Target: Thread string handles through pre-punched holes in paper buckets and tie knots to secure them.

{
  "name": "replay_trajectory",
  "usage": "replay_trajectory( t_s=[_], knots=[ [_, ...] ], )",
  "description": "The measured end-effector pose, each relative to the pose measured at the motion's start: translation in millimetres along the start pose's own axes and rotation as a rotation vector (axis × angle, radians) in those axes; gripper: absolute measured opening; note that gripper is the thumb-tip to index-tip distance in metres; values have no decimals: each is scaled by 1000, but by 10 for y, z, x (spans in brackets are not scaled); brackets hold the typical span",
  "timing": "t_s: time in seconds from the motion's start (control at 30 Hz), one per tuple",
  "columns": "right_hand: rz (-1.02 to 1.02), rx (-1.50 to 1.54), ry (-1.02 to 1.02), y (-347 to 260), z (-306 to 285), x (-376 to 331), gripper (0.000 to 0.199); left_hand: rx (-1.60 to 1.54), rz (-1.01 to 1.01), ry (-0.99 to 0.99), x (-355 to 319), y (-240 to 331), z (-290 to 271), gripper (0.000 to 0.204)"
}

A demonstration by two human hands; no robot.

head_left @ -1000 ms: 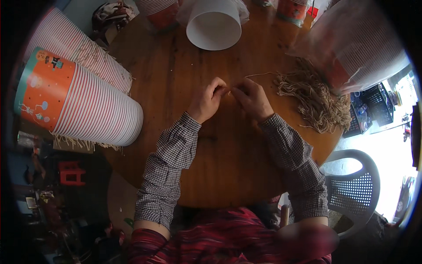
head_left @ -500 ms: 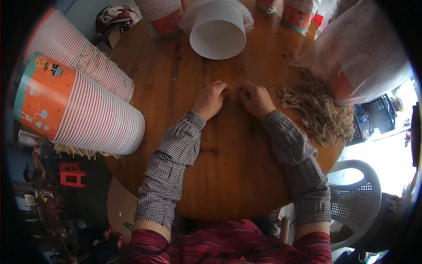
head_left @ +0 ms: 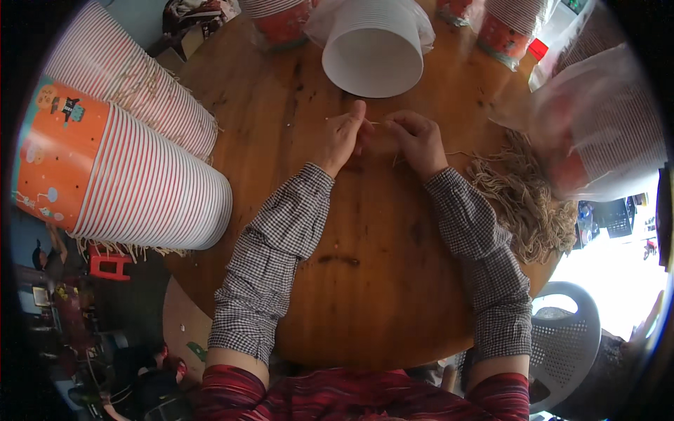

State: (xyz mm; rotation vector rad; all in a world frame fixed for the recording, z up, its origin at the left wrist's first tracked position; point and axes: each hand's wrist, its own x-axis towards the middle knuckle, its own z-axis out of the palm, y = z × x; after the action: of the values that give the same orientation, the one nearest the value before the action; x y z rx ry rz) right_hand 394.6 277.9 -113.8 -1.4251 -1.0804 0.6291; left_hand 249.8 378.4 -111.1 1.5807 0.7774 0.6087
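Observation:
My left hand (head_left: 342,138) and my right hand (head_left: 418,140) meet over the middle of a round wooden table (head_left: 337,281). Between their fingertips they pinch a thin pale string (head_left: 378,124) that runs from one hand to the other. A heap of similar beige strings (head_left: 526,200) lies just right of my right hand. A stack of white paper cups (head_left: 373,49) lies on its side right behind the hands, mouth toward me.
Long stacks of red-striped paper cups with orange bases (head_left: 119,172) lie on the table's left side. More cup stacks in clear plastic bags (head_left: 604,133) sit at the right and back. A white plastic chair (head_left: 565,344) stands at the lower right.
Both hands have drawn closer together and moved a little toward the white cup stack. The loose string end seen earlier beside the right hand is now gathered between the fingers.

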Motion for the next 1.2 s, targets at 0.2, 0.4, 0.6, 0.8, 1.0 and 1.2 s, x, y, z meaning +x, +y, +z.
replay_trajectory(
  t_s=[0.2,0.4,0.6,0.8,1.0,1.2],
  knots=[
    [-14,-76,-32,61,-13,16,14,201,214,76,-31,-16,94,44],
    [-50,-196,-49,121,-42,44,16,354,356,127,-9,-72,75,29],
    [-153,-405,-98,131,-91,116,18,369,374,111,43,-121,77,16],
    [-279,-194,483,377,-282,433,14,178,573,623,461,-182,-163,34],
    [-223,277,493,374,-335,823,12,183,406,593,856,-210,-354,30],
    [-214,287,401,352,-325,956,14,179,335,575,1049,-216,-423,24]
  ],
)
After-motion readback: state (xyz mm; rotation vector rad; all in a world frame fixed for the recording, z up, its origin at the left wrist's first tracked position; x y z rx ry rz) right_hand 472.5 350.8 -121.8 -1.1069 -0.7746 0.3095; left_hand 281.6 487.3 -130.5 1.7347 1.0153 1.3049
